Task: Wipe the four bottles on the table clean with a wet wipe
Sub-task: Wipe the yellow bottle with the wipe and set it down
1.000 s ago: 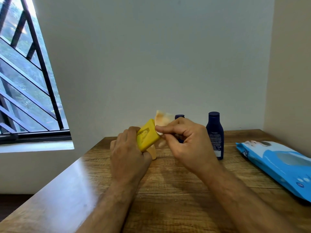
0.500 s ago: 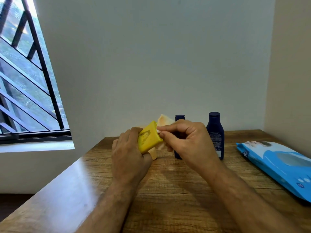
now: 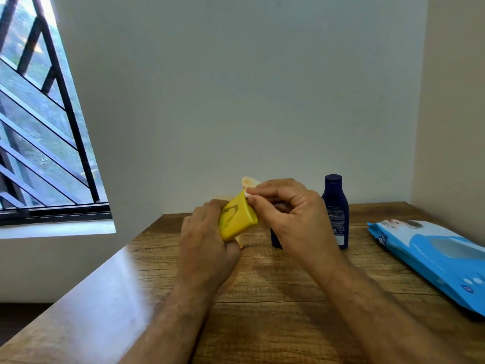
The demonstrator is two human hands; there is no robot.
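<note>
at the far left a window point(image 3: 39, 127) with dark slanted bars sits above a pale sill point(image 3: 57, 229). the wooden table point(image 3: 262, 298) runs from the lower left up to the plain wall point(image 3: 236, 101).

left of centre, the left hand point(image 3: 207, 248) is curled shut around the lower end of a yellow bottle point(image 3: 237, 219), lifted clear of the table and tilted so its flat end points up and to the right; a dark printed figure shows on its side. just behind and below that grip, a pale orange bottle point(image 3: 240, 241) peeks out near the tabletop, mostly hidden by the hand.

at the upper corner of the yellow bottle, the right hand point(image 3: 291, 216) pinches a small wad of white wet wipe point(image 3: 248, 193) between thumb and forefinger, pressed against the bottle's edge. only a little of the wipe shows beyond the fingertips. above the pinch a pale rounded shape point(image 3: 248, 181) rises; i cannot tell whether it is wipe or bottle.

behind the right hand a dark blue bottle point(image 3: 275, 239) stands on the table, with only its lower part visible. just right of it a second navy bottle point(image 3: 336, 211) stands upright with its cap on, apart from the hand.

at the far right a blue pack of wipes point(image 3: 433, 258) lies flat on the table, near the side wall
</note>
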